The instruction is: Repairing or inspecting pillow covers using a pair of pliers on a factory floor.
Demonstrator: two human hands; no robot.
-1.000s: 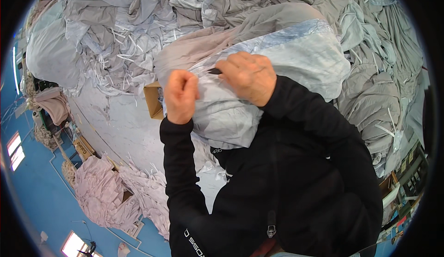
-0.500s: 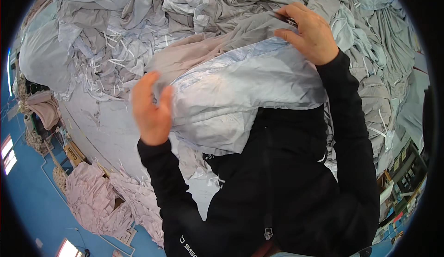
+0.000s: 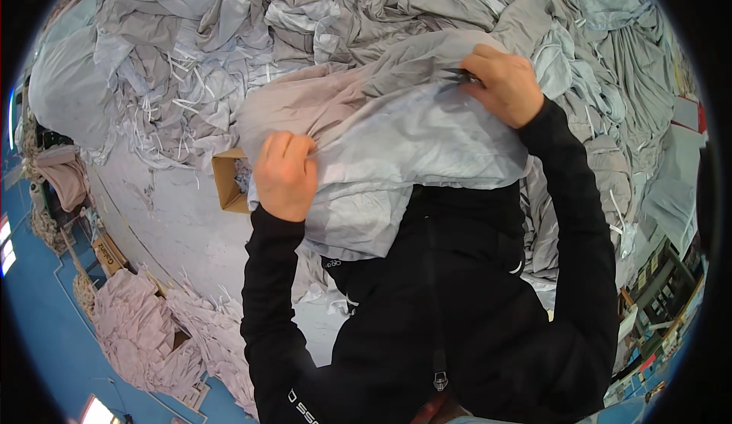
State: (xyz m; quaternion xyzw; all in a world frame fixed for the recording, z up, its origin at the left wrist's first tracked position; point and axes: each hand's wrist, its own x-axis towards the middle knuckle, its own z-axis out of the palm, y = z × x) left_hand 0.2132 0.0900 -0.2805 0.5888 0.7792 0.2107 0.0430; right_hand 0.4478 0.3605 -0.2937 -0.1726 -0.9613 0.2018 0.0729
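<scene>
A large piece of thin fabric (image 3: 427,146), pale grey-blue with a pinkish-grey part at its far side, lies across my lap and the table edge. My left hand (image 3: 286,176) is closed on its left part, knuckles up, the fingertips hidden in the folds. At the upper right, my right hand (image 3: 505,85) is curled around small dark snips (image 3: 462,75). Their pointed end sticks out to the left, just over the cloth. The right fingers also rest against the fabric there; whether they pinch it I cannot tell.
Heaped grey and pale blue cloths (image 3: 320,12) with white ties cover the far side of the table (image 3: 164,210). An open cardboard box (image 3: 229,184) holding scraps stands just left of my left hand. Pink cloths (image 3: 145,332) hang at the lower left, above a blue floor (image 3: 53,309).
My left hand has gone from open to closed on the fabric, moving slightly right. My right hand has come down a little with the snips. The cardboard box now shows beside the cloth.
</scene>
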